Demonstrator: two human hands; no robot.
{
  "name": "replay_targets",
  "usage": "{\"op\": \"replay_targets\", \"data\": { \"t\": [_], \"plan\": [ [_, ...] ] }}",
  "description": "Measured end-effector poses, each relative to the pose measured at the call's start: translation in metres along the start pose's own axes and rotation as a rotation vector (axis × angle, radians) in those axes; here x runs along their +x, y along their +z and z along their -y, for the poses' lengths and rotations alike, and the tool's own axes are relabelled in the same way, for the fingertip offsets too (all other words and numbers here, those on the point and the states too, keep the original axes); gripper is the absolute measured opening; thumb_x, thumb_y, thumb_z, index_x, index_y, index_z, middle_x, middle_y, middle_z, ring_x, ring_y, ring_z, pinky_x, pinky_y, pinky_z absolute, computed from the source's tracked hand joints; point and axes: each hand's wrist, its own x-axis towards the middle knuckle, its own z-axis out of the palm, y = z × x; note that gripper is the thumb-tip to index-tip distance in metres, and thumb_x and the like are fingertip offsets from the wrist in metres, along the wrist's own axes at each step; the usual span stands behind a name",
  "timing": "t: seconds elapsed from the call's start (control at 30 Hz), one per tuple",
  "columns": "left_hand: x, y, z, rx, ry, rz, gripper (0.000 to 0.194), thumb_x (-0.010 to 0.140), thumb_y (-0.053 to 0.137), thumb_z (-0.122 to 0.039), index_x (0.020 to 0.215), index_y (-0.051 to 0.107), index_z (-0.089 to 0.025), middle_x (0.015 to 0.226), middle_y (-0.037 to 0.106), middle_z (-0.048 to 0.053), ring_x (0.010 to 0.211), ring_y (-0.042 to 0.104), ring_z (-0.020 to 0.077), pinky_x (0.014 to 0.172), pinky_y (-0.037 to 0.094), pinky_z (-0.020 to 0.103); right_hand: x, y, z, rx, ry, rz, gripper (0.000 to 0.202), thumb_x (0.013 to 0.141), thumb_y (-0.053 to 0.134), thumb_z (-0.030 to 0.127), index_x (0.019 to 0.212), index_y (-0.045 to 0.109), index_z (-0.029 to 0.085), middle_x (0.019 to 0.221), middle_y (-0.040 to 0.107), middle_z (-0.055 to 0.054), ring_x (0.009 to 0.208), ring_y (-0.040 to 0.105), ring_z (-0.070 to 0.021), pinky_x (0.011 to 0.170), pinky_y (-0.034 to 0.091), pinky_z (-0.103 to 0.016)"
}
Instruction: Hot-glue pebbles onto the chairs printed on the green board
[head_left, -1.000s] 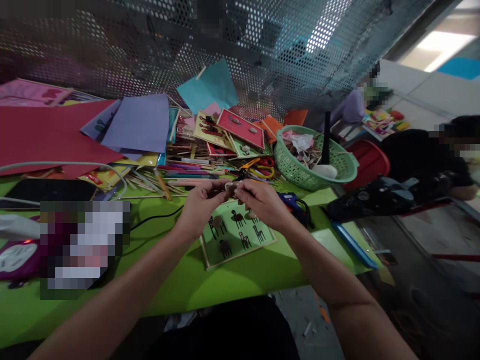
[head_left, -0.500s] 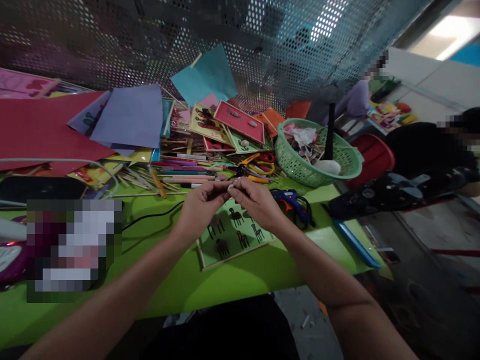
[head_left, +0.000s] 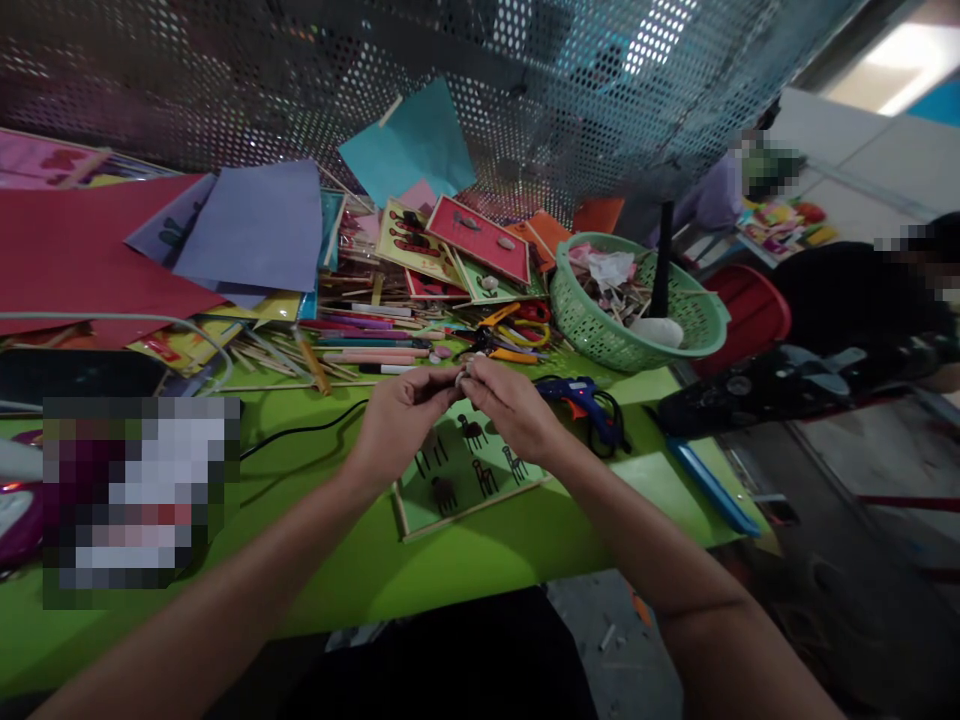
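My left hand (head_left: 405, 415) and my right hand (head_left: 510, 405) meet at the fingertips above a green picture card (head_left: 420, 505). Both are closed in a pinch around something small and pale, mostly hidden between the fingers. The card has a thin light wooden frame and several dark animal-like figures with drawn legs; its upper part is covered by my hands. Just right of my right hand lies a blue glue gun (head_left: 589, 400). Pens, yellow-handled scissors (head_left: 529, 330) and a few small stones (head_left: 441, 352) are behind my fingers.
A green basket (head_left: 637, 345) of scraps stands at the back right, beside a red bin (head_left: 746, 315). Coloured papers (head_left: 251, 230) and framed cards (head_left: 480, 240) pile up at the back. A black cable (head_left: 300, 428) crosses the green table (head_left: 330, 590). Another person's dark sleeve (head_left: 832, 385) is at right.
My hands stay together over the card, with the fingertips shifted slightly. The surroundings have moved only a little in the view.
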Motion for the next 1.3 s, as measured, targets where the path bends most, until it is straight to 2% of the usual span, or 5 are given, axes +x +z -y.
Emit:
{"op": "replay_targets", "data": {
  "t": [0.4,0.67,0.97,1.13,1.3],
  "plan": [
    [0.000,0.000,0.000,0.004,-0.006,0.015,0.034,0.074,0.086,-0.045,0.097,0.082,-0.019,0.097,0.080,0.006,0.094,0.071,0.0233,0.092,0.056,0.035,-0.002,-0.002,-0.001,0.047,0.012,0.001,0.032,0.104,0.044,0.041,0.077,0.038,0.024,0.077,0.043,0.002,0.071,0.040,-0.0153,0.066,0.031,-0.029],
    [-0.001,0.001,0.000,-0.021,-0.012,0.014,0.028,0.076,0.085,-0.040,0.096,0.082,-0.020,0.095,0.080,0.004,0.092,0.072,0.0208,0.091,0.057,0.034,-0.002,-0.003,0.000,0.067,-0.016,0.001,0.030,0.104,0.038,0.037,0.077,0.037,0.024,0.077,0.044,0.001,0.072,0.040,-0.0162,0.068,0.034,-0.031],
    [0.004,-0.001,0.000,-0.165,-0.089,-0.006,0.038,0.068,0.091,-0.043,0.096,0.081,-0.018,0.096,0.080,0.006,0.084,0.070,0.0187,0.088,0.057,0.034,-0.004,-0.003,-0.008,0.303,0.114,-0.034,0.039,0.103,0.044,0.054,0.079,0.046,0.023,0.072,0.051,0.003,0.062,0.046,-0.0126,0.061,0.036,-0.028],
    [0.006,-0.004,0.000,-0.232,-0.113,0.007,0.036,0.073,0.089,-0.038,0.102,0.080,-0.019,0.104,0.079,0.007,0.089,0.071,0.0178,0.090,0.057,0.032,-0.003,-0.002,-0.011,0.190,0.059,-0.137,0.029,0.099,0.056,0.050,0.090,0.052,0.023,0.081,0.057,0.002,0.072,0.049,-0.0140,0.067,0.037,-0.028],
    [0.007,-0.005,0.000,-0.258,-0.132,0.058,0.033,0.077,0.086,-0.037,0.105,0.081,-0.021,0.108,0.079,0.006,0.094,0.072,0.0186,0.096,0.057,0.034,-0.004,0.000,-0.009,0.065,-0.019,-0.105,0.024,0.099,0.055,0.039,0.083,0.046,0.023,0.078,0.053,0.001,0.070,0.045,-0.0149,0.067,0.035,-0.028]
  ]
}}
